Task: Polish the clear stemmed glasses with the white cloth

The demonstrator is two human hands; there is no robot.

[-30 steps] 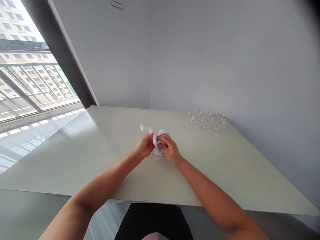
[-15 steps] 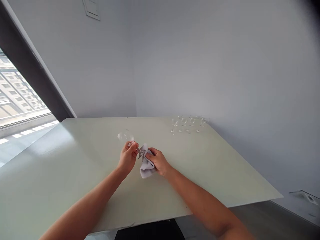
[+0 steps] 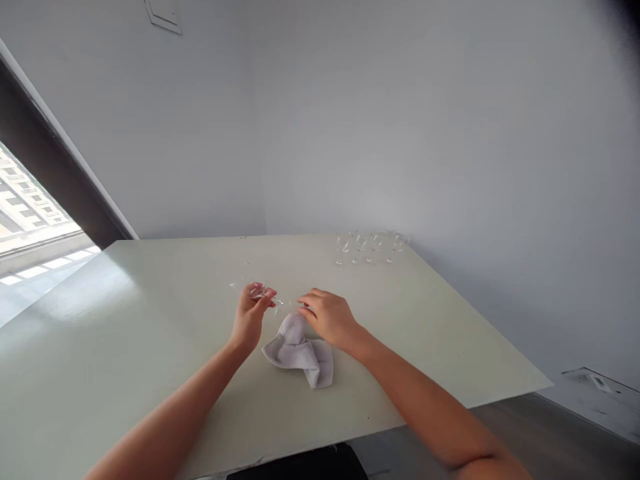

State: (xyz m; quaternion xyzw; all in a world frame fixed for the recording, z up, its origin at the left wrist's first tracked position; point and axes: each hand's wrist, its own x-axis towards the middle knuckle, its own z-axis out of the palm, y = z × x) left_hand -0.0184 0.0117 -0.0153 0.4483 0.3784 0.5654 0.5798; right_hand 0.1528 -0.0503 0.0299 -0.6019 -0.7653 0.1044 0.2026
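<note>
My left hand (image 3: 254, 308) is closed around a clear wine glass (image 3: 260, 292), held tilted above the table. Its stem points right, toward my other hand; the glass is so transparent that its outline is hard to follow. Fingers apart, my right hand (image 3: 327, 315) holds nothing and hovers just right of the glass's foot end. Below and between both hands is a pale grey-lilac cloth (image 3: 295, 353), crumpled and apparently resting on the tabletop.
The pale, glossy table (image 3: 175, 320) fills the lower view. Several clear stemmed glasses (image 3: 370, 248) stand in a group toward its far right corner. Plain walls rise behind, a bright window (image 3: 30, 207) is at the left, and something black (image 3: 300, 463) shows below the front edge.
My right hand has let go of the cloth, which now lies lower, spread out more. The left hand keeps hold of the wine glass. The view has shifted slightly.
</note>
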